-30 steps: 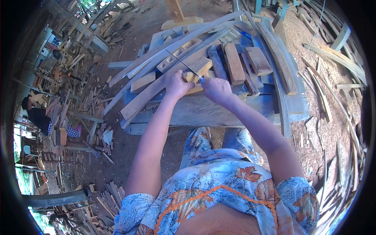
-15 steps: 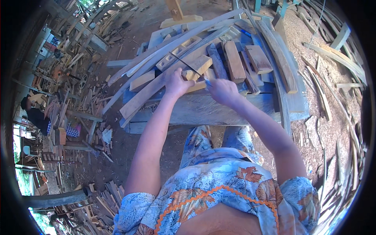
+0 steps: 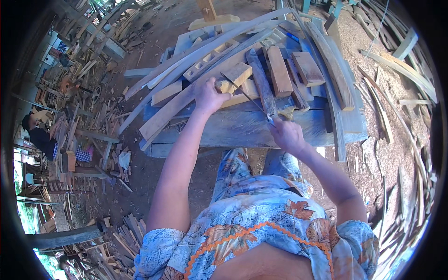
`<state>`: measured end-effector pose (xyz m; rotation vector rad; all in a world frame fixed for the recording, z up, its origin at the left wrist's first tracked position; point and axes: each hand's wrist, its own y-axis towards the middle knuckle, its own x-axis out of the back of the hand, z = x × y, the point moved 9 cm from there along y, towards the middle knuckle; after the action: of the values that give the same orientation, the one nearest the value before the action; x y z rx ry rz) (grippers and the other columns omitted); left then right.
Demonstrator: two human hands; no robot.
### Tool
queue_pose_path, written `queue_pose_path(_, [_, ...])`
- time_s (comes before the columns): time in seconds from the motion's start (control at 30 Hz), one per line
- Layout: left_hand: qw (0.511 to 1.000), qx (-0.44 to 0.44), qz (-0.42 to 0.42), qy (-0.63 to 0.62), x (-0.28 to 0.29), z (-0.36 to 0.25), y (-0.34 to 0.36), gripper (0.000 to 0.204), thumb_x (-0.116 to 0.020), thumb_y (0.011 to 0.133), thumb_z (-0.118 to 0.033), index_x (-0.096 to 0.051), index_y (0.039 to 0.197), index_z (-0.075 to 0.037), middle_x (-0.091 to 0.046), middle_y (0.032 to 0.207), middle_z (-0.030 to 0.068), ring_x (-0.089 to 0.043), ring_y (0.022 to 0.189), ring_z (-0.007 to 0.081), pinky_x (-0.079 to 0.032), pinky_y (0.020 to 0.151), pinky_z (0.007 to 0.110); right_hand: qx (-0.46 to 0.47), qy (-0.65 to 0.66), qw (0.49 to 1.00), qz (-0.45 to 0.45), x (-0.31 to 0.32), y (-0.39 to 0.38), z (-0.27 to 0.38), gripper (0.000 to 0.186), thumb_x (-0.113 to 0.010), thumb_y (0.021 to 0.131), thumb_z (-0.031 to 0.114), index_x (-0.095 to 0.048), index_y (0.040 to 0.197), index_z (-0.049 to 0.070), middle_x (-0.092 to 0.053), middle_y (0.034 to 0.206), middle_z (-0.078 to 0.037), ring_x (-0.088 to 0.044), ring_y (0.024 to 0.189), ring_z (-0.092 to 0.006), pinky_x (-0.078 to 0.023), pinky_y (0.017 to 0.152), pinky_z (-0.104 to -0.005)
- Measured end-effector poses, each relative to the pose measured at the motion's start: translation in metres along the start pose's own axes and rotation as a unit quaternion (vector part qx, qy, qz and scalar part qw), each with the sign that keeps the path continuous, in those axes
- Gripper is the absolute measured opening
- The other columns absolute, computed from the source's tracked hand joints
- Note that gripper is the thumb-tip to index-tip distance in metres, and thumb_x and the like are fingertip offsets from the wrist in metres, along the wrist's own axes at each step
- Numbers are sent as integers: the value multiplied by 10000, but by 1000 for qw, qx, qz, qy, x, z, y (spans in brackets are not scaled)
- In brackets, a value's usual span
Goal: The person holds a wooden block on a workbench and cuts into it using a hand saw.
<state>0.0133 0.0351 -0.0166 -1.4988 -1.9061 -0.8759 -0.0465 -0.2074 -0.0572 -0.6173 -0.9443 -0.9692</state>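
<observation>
On the bench, my left hand [image 3: 210, 97] grips the near left end of a pale wooden block [image 3: 239, 74], its fingers closed round it. The block rests slantwise on other wood pieces. My right hand [image 3: 287, 135] is closed on the handle of a long, thin, dark tool [image 3: 249, 97], a file or narrow saw; I cannot tell which. Its blade lies diagonally across the block's near end, with the tip beyond the block's far left side. My right hand is over the bench's near edge.
Long boards [image 3: 163, 111] lie across the left of the wooden bench [image 3: 205, 132]. Several blocks [image 3: 279, 74] and a curved plank [image 3: 330, 65] are at its right. Scrap wood covers the ground on both sides. A person in dark clothing [image 3: 43, 140] is at far left.
My right hand has drawn the thin tool back toward me and to the right, so less blade sticks out past the block. My left hand keeps its grip on the block.
</observation>
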Motion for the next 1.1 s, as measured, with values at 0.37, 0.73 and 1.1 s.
queue_pose_path(0.37, [999, 19, 17, 37, -3, -4, -2, 532, -763, 557, -305, -550, 909, 33, -640, 837, 204, -639, 823, 313, -490, 746, 382, 56, -4, 998, -16, 12, 70, 55, 231, -512, 866, 232, -617, 986, 64, -658, 809, -168, -651, 774, -322, -507, 689, -437])
queue_pose_path(0.73, [1000, -14, -1, 3, 3, -9, -3, 520, -767, 560, -301, -547, 899, 28, -639, 816, 196, -639, 801, 316, -492, 719, 377, 17, -27, 999, 2, 16, 23, 16, 212, -505, 872, 242, -596, 903, 53, -649, 762, -181, -642, 743, -351, -500, 671, -459])
queue_pose_path(1.1, [999, 14, 0, 44, 3, -8, -3, 479, -790, 555, -273, -568, 858, 25, -641, 810, 190, -631, 819, 317, -472, 743, 378, 33, 6, 999, -14, 3, 66, 43, 194, -520, 858, 220, -614, 873, 51, -658, 768, -157, -655, 741, -325, -508, 652, -444])
